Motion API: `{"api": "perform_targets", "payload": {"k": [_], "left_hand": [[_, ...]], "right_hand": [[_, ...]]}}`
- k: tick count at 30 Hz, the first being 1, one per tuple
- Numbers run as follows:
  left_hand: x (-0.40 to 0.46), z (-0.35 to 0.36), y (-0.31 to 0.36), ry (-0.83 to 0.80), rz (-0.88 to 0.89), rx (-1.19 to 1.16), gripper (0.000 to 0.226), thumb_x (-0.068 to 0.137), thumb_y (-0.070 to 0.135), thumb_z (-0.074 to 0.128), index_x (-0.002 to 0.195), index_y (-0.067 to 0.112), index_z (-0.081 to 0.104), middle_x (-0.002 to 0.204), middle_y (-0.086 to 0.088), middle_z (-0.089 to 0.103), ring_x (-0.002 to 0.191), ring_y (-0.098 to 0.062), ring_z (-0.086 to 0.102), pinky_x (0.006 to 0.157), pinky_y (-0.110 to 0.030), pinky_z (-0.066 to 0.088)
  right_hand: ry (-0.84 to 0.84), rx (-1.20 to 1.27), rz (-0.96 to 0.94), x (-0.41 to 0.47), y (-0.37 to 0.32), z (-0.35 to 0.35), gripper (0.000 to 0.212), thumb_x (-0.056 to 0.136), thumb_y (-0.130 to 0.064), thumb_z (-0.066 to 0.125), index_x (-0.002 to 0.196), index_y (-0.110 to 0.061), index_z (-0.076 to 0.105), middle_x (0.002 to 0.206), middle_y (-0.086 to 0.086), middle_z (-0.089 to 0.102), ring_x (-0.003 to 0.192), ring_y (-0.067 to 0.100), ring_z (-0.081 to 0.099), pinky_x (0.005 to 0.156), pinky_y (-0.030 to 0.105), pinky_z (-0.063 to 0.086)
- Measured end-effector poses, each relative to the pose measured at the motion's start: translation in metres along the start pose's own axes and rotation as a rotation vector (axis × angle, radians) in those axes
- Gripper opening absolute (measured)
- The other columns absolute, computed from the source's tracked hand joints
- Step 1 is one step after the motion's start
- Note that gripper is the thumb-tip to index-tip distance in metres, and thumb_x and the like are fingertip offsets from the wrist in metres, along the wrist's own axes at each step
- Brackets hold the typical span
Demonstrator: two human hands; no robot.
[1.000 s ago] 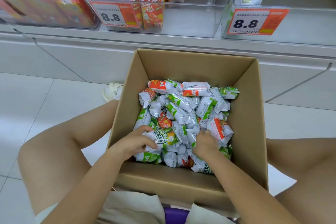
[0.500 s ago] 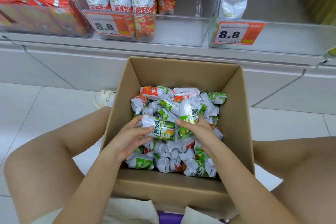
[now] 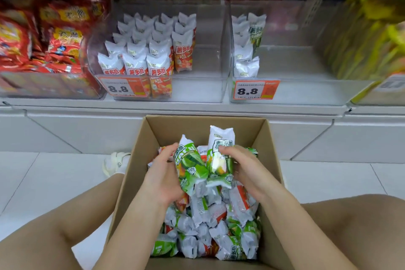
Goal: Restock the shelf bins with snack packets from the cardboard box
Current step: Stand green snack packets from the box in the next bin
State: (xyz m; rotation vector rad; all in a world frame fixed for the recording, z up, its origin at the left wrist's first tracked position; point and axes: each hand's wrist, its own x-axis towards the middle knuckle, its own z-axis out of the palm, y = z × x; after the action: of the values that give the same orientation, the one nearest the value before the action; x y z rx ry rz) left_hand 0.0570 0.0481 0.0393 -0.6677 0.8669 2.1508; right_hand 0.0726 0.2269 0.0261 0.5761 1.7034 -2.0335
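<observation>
White floor tiles (image 3: 43,182) and a grey shelf base lie behind our cardboard box (image 3: 270,160), which sits between our knees, heaped with snack packets (image 3: 210,226). Our left hand (image 3: 163,178) grips a green packet (image 3: 189,164) above the heap; our right hand (image 3: 245,171) curls round another green packet (image 3: 220,151), held upright. Ahead, the middle bin (image 3: 197,90) holds orange packets, and the right bin (image 3: 306,92) a few green ones.

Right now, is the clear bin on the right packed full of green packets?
No, the right bin holds only a few green packets along its left wall, with the rest of it bare.
</observation>
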Motion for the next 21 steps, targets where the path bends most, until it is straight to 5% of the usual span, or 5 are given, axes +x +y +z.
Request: {"api": "perform_targets", "payload": {"k": [3, 6, 13, 17, 21], "left_hand": [[-0.002, 0.031, 0.013, -0.090, 0.034, 0.074, 0.051, 0.086, 0.033, 0.047, 0.124, 0.000, 0.052, 0.135, -0.025, 0.051, 0.112, -0.039, 0.058, 0.092, -0.045, 0.049], [-0.003, 0.063, 0.021, -0.149, 0.121, 0.243, 0.045, 0.089, 0.024, 0.047, 0.125, -0.001, 0.058, 0.120, -0.023, 0.064, 0.103, -0.035, 0.066, 0.083, -0.043, 0.056], [0.009, 0.123, 0.029, -0.076, 0.491, 0.659, 0.052, 0.069, 0.025, 0.079, 0.117, 0.011, 0.064, 0.111, -0.009, 0.071, 0.108, -0.026, 0.065, 0.104, -0.049, 0.042], [0.019, 0.160, 0.037, -0.127, 0.651, 0.678, 0.053, 0.068, 0.024, 0.075, 0.117, 0.010, 0.062, 0.108, -0.002, 0.072, 0.098, -0.015, 0.068, 0.087, -0.029, 0.051], [0.039, 0.195, 0.049, -0.097, 0.848, 0.713, 0.052, 0.066, 0.015, 0.077, 0.114, 0.012, 0.058, 0.106, -0.004, 0.071, 0.096, -0.013, 0.068, 0.081, -0.023, 0.054]], "right_hand": [[-0.034, -0.138, -0.105, -0.004, -0.033, -0.016, 0.047, 0.074, -0.040, 0.075, 0.112, -0.016, 0.060, 0.109, 0.002, 0.069, 0.085, 0.014, 0.064, 0.093, 0.038, 0.048], [-0.068, -0.195, -0.182, -0.007, -0.065, -0.034, 0.027, 0.084, -0.025, 0.069, 0.108, -0.015, 0.063, 0.090, -0.006, 0.071, 0.070, 0.004, 0.065, 0.069, 0.019, 0.050], [0.123, -0.203, -0.377, -0.004, -0.136, -0.084, 0.039, 0.075, -0.024, 0.076, 0.112, -0.015, 0.064, 0.106, 0.003, 0.072, 0.093, 0.014, 0.067, 0.085, 0.028, 0.051], [0.246, -0.083, -0.487, 0.008, -0.176, -0.119, 0.037, 0.080, -0.013, 0.069, 0.116, -0.008, 0.061, 0.109, 0.008, 0.069, 0.089, 0.014, 0.066, 0.076, 0.025, 0.052], [0.345, -0.025, -0.561, 0.040, -0.199, -0.143, 0.041, 0.078, -0.009, 0.074, 0.115, -0.009, 0.058, 0.110, 0.007, 0.067, 0.097, 0.018, 0.067, 0.082, 0.029, 0.056]]}}
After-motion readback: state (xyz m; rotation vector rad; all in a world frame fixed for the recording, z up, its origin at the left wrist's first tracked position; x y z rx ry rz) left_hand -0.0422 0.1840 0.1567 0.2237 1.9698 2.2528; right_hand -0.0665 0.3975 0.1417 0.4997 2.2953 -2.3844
